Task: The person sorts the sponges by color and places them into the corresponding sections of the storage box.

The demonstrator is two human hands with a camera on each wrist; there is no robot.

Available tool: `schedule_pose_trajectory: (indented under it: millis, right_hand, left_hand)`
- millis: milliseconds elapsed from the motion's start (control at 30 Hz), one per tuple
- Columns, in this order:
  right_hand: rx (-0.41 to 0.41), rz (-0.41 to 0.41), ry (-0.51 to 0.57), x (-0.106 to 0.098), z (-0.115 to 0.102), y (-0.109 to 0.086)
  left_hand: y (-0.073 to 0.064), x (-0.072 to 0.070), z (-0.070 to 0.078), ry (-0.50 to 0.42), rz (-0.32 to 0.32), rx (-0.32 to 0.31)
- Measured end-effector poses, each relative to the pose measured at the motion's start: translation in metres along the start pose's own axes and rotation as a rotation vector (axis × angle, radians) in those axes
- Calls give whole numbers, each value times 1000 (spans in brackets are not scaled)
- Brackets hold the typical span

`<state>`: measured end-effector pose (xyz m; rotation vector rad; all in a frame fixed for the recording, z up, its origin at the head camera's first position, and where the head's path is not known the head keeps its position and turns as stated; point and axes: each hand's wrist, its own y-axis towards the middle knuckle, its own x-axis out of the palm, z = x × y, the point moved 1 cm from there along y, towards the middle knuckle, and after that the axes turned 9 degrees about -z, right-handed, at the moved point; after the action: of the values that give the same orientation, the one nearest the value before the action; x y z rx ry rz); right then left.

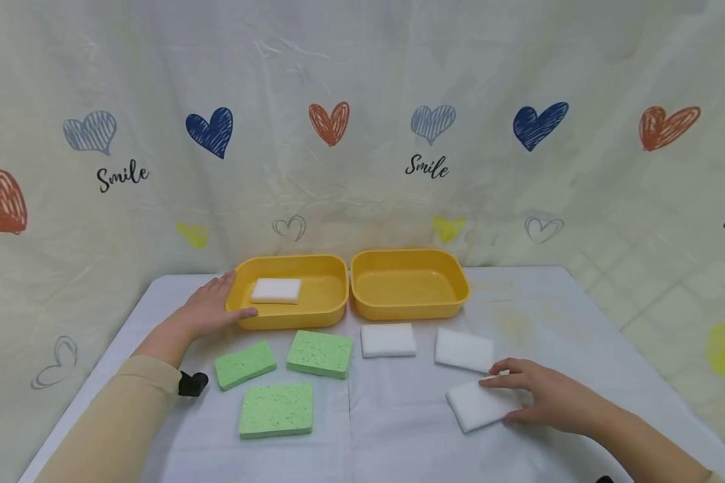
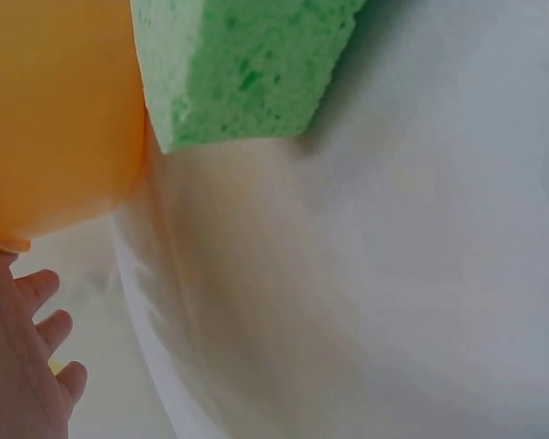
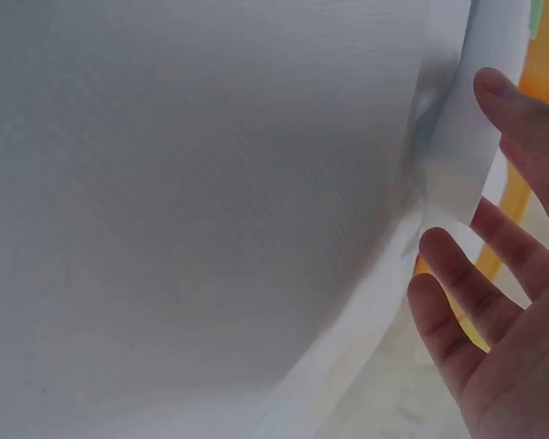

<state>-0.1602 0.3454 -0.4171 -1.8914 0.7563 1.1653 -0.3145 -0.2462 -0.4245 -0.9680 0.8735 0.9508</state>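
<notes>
In the head view my left hand [image 1: 214, 305] rests against the left end of a yellow tray [image 1: 329, 315], its thumb lying over the front rim. One white sponge [image 1: 276, 290] lies inside this tray. The left wrist view shows the hand's other fingers spread and loosely extended beside the tray wall [image 2: 59, 119]. At the right, my right hand [image 1: 550, 396] reaches over a white sponge [image 1: 477, 404] on the table, thumb near its right end and fingers along its far side. Seen from the right wrist, the sponge [image 3: 457, 174] stands between the spread thumb and fingers.
A second yellow tray [image 1: 411, 312] adjoins the first. Two white sponges, one nearer the middle [image 1: 389, 340] and another farther right [image 1: 464, 349], lie before it. Three green sponges [image 1: 276, 409] lie on the left half of the white-covered table [image 1: 393, 443]. A heart-printed curtain [image 1: 362, 188] hangs behind.
</notes>
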Motion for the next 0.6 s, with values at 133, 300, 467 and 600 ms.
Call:
schedule_pose_trajectory:
  millis: [133,300,467,600]
  right_hand:
    - [-25,41,-31,0,0,-3]
    - [-57,116,-35,-2,0,-5]
    - [-33,107,-4,-7,-2,-1]
    - [-14,99,12,-14,-6,8]
  left_hand:
    - [-1,-2,1,-12,-3,0]
    - [0,-2,-1,-14,-6,1]
    - [2,0,-2,-10,-5,5]
    - [2,0,-4,-4,-5,5]
